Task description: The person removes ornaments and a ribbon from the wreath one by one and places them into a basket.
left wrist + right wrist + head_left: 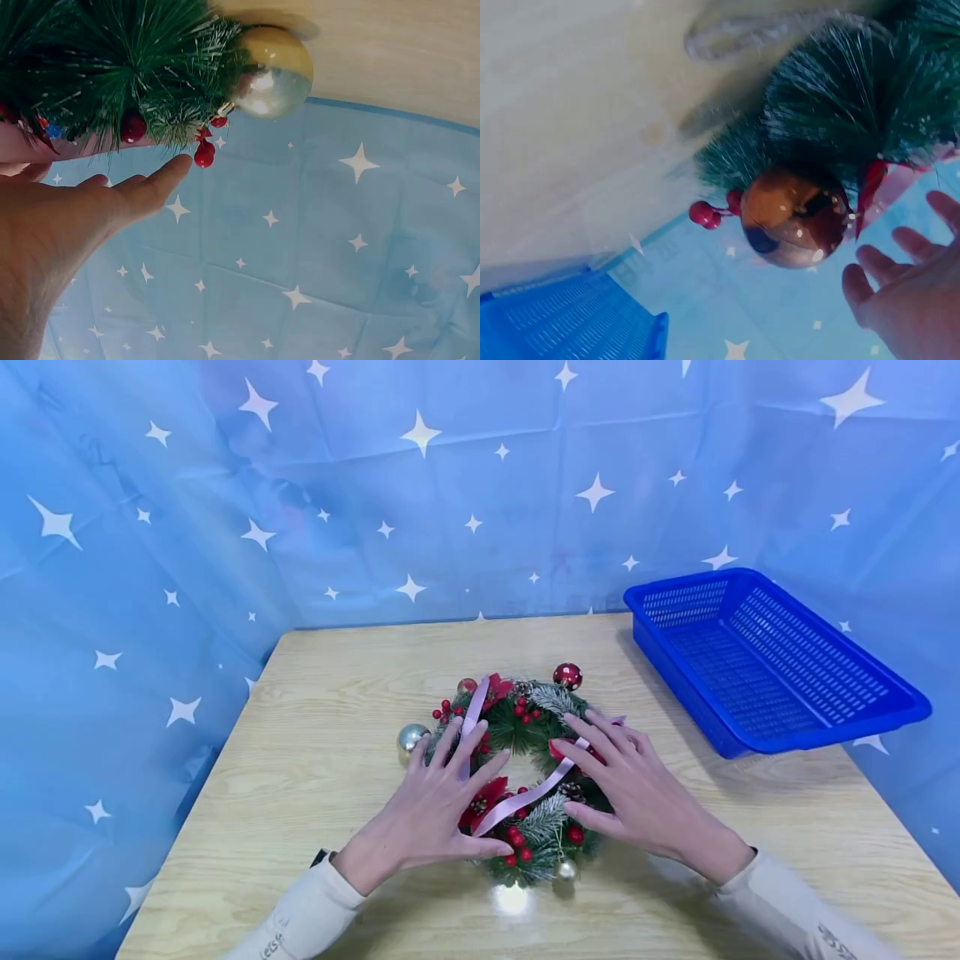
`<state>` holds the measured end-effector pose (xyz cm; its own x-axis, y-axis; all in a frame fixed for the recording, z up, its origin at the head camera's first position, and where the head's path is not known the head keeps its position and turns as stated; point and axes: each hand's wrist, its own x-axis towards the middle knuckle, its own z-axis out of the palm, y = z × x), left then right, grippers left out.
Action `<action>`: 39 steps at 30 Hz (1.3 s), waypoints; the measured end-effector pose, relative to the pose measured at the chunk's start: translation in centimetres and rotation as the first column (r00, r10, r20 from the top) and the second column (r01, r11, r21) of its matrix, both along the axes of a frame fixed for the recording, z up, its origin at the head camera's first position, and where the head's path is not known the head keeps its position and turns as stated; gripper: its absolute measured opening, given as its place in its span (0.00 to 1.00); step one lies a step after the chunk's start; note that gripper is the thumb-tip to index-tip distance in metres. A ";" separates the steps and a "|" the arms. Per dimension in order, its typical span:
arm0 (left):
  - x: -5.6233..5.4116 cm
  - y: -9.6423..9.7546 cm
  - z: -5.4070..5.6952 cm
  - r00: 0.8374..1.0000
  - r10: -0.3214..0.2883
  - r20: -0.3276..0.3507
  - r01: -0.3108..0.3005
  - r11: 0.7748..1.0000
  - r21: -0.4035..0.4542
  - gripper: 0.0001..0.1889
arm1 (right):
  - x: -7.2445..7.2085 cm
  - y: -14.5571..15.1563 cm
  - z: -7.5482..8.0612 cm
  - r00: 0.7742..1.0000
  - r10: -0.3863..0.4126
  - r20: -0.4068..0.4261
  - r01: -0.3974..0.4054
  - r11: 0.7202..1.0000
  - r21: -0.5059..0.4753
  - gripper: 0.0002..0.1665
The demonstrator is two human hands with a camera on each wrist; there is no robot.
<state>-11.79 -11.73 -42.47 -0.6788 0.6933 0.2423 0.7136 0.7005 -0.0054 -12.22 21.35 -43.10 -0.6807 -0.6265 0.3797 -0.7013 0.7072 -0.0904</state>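
Observation:
A green Christmas wreath (546,822) lies on the table, decorated with red berries, red flowers and frosted sprigs. A pale pink ribbon (525,799) runs loosely across its top. My left hand (427,814) spreads over the wreath's left side, fingers apart, overlapping the ribbon in the head view. Over the right side, my right hand (637,789) also has its fingers spread. A silver bauble (276,75) sits at the wreath's left edge, beyond the left fingertips. In the right wrist view, a shiny copper bauble (791,221) shows near the right fingers. Neither hand grips anything.
A blue plastic basket (712,697) with slotted walls stands at the table's back right. Behind the wooden table (337,693) hangs a blue curtain (487,485) with white stars. A red dotted bauble (567,676) sits at the wreath's far edge, a small pale bauble (566,869) at the near edge.

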 end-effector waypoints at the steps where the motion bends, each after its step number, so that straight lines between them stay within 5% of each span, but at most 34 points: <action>1: 0.0 0.0 -0.1 1.000 -0.005 0.003 0.005 1.000 0.002 0.62 | 0.1 0.1 -0.1 1.000 -0.001 0.001 0.001 1.000 -0.005 0.46; 15: 0.7 0.2 -1.1 0.998 0.026 0.062 -0.020 0.995 -0.094 0.63 | 2.3 1.0 -1.7 0.999 -0.019 0.036 0.019 1.000 -0.023 0.47; 39: 1.0 1.6 -1.8 0.993 0.120 -0.020 -0.121 0.991 -0.062 0.63 | 5.3 1.9 -1.8 0.991 -0.056 0.123 0.073 0.988 -0.137 0.47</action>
